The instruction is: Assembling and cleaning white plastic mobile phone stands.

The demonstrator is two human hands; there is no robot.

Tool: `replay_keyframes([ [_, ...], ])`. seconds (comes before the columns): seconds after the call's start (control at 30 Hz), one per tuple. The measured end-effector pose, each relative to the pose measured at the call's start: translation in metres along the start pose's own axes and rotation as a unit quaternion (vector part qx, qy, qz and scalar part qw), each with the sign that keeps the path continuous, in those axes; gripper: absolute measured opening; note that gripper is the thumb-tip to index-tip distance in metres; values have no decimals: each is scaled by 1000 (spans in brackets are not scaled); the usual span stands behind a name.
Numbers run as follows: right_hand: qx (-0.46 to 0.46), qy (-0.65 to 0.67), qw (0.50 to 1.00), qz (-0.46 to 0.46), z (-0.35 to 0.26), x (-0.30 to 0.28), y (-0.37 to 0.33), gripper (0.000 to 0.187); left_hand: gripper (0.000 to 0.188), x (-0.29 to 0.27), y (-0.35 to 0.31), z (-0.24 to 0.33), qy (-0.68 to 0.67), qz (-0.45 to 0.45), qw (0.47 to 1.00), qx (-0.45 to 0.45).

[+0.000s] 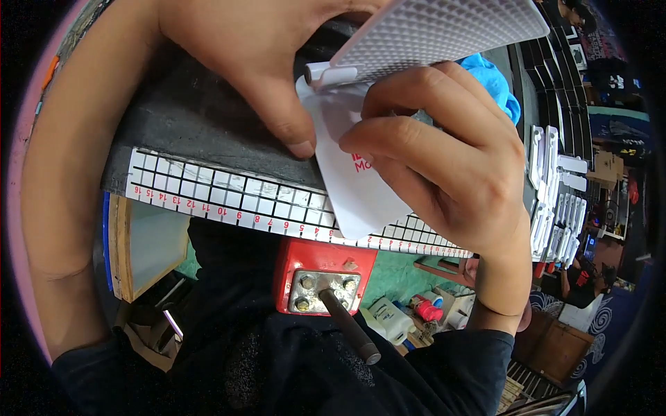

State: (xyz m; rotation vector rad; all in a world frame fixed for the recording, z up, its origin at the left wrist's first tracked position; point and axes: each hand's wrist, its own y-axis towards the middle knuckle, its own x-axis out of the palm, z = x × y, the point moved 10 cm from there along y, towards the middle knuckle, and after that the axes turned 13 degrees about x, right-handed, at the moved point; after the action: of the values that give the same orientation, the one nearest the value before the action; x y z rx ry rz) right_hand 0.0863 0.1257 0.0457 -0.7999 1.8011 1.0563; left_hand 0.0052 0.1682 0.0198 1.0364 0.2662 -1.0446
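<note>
Care is best taken that the white sticker (361, 187), pinched in the right hand (444, 166) above the worktop (201, 118), is smoothed squarely under the white grid panel (444, 28) gripped by the left hand (257, 48).

Looks like workshop: dark bench (208, 118) with ruler grid (229, 197), red vise (322, 274), stacked white plastic parts (555, 201), bottles (392, 319) underneath.

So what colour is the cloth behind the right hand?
Bright blue cloth, seen past the right hand in the head view.
</note>
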Motion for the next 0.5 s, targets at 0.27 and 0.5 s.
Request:
replay_keyframes([
  [0.27,-8,27,1000,-4,7,-1,-2,22,78,0,4,-3,-49,-22,996,-72],
  [0.5,-4,63,998,-20,14,0,-2,21,79,-3,1,-6,-59,0,994,-87],
])
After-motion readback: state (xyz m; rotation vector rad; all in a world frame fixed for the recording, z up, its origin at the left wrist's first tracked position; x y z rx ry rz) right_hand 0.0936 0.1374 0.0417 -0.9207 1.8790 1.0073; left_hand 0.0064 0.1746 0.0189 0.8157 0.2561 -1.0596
